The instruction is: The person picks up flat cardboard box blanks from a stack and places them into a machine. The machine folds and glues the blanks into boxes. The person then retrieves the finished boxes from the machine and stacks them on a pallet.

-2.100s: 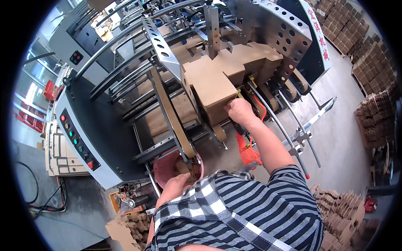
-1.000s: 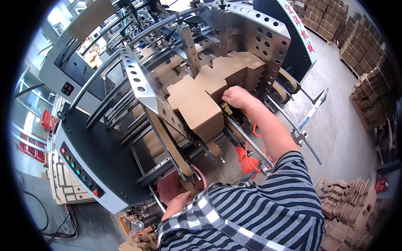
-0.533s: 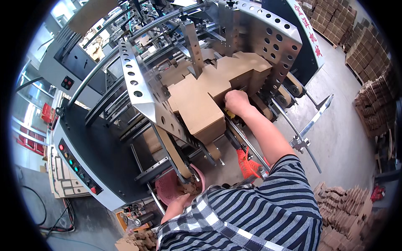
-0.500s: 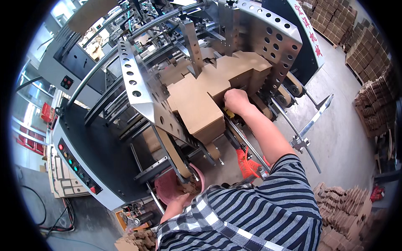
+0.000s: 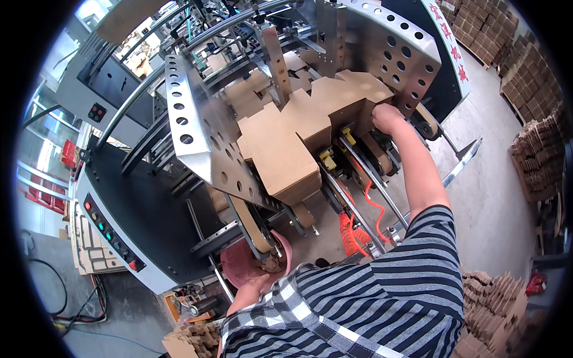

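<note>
A thick stack of flat brown cardboard blanks (image 5: 291, 153) with a notched outline lies in the machine's feed, between two perforated metal side plates. At the stack's right end, my right hand (image 5: 388, 118) is curled against the cut edges. Its fingertips are turned away, and whatever they may hold is hidden. Low down near my checked apron is my left hand (image 5: 255, 289), beside the rim of a pink basket (image 5: 236, 267). Its fingers are mostly hidden.
Metal rods (image 5: 358, 206) and an orange coiled hose (image 5: 352, 232) sit below the stack. The left perforated plate (image 5: 194, 140) rises beside it. A control panel with buttons (image 5: 110, 235) is at left. Cardboard piles (image 5: 495, 304) stand at lower right, with bundled stacks (image 5: 534, 89) farther off.
My right hand has moved right along the stack's near edge, from the middle notch to its right end, uncovering yellow parts on the rods. My left hand stays low by the pink basket.
</note>
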`<state>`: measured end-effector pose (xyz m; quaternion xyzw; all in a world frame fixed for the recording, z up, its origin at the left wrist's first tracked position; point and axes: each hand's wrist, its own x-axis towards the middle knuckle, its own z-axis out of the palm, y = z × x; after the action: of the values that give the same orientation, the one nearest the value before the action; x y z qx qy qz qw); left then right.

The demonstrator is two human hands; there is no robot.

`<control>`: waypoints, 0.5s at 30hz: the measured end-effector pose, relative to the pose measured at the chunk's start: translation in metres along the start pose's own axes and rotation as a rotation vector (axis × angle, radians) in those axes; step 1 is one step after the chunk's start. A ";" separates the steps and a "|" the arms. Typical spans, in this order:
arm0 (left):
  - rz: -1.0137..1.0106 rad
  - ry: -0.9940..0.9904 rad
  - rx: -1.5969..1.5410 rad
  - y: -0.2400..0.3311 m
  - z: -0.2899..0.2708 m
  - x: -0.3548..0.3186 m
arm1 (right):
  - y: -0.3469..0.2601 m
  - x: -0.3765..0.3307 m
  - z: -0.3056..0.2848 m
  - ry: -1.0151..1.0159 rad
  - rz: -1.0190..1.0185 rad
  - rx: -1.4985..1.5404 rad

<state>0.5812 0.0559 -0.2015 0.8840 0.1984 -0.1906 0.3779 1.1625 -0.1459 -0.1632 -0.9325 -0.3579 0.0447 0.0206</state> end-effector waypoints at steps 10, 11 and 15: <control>0.056 -0.021 0.097 -0.001 0.001 0.016 | 0.003 -0.001 -0.021 -0.005 -0.027 0.052; 0.048 -0.027 0.079 -0.005 0.004 0.016 | 0.002 0.002 -0.020 -0.018 -0.028 0.015; 0.018 -0.033 0.012 -0.015 0.014 0.013 | -0.003 -0.001 -0.025 -0.069 -0.064 0.005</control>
<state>0.5824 0.0577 -0.2262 0.8847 0.1833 -0.2028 0.3776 1.1626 -0.1443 -0.1377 -0.9184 -0.3878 0.0771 0.0120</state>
